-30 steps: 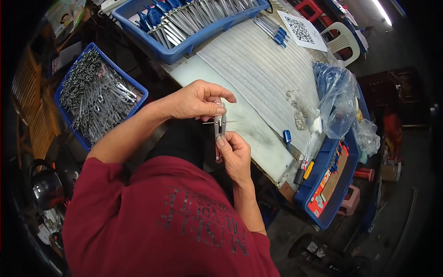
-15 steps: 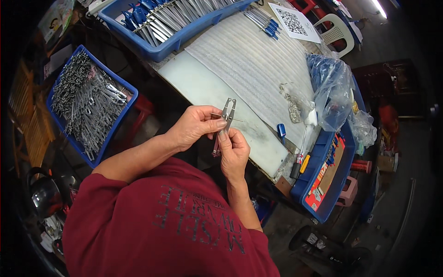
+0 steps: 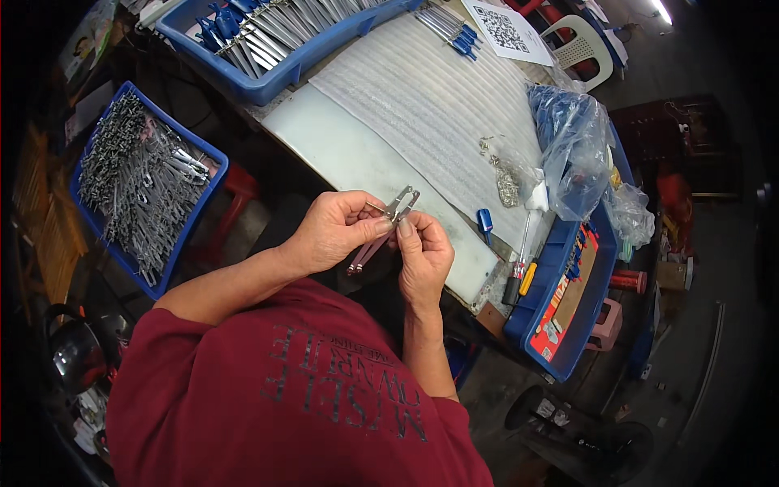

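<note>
Pliers (image 3: pixel 388 223) sit pinched between both your hands above the table edge (image 3: pixel 454 280): left hand (image 3: pixel 337 230) grips the middle, right hand (image 3: pixel 422 252) fingers the jaw end, handles slanting down-left toward you.

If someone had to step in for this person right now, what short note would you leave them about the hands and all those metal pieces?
Left hand: closed around a small metal tool, its two grey arms poking up past the fingers and reddish handles hanging below.
Right hand: fingertips pinching the same tool near its top.
Both hands are in front of the white bench top, above the lap.
Supply: blue crate of bare grey metal pieces to the left.
Done so far, seemingly: blue tray of pieces with blue tips at the far side, and a few more on the ribbed mat.
Left: the piece in hand, and apparently the full left crate.
</note>
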Action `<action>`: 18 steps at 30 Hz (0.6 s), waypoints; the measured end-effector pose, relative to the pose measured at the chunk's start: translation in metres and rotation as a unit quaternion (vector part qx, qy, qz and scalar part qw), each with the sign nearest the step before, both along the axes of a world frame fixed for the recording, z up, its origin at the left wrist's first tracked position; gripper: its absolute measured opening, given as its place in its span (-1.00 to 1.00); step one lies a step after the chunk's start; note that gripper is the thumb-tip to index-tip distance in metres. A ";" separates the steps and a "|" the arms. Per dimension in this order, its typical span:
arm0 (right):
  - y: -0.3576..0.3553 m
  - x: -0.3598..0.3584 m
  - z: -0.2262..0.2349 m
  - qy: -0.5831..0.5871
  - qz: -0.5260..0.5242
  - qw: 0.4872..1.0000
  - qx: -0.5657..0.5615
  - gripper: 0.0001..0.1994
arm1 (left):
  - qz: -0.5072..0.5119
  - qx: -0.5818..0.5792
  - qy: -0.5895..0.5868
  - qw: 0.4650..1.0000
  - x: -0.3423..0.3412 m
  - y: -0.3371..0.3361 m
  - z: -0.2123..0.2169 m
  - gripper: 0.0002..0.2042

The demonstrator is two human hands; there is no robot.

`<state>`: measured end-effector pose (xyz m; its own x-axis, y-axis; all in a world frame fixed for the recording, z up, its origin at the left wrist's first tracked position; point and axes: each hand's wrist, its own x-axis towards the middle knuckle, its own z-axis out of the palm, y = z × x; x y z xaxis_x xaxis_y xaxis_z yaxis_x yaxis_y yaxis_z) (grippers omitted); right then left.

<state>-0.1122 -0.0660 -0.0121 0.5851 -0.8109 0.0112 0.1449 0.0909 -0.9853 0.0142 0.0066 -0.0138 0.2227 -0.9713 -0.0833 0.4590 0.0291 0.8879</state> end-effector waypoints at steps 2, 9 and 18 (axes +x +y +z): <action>0.001 0.001 -0.001 -0.009 -0.001 1.000 0.016 -0.84 | 0.006 -0.006 0.016 1.000 -0.001 -0.001 -0.002 -0.84; 0.000 0.000 -0.001 0.010 0.003 1.000 0.023 -0.85 | -0.004 -0.002 -0.023 1.000 -0.002 0.000 -0.002 -0.83; 0.000 -0.002 0.000 0.022 0.006 1.000 0.017 -0.84 | 0.002 0.000 -0.047 0.999 -0.004 -0.001 -0.001 -0.85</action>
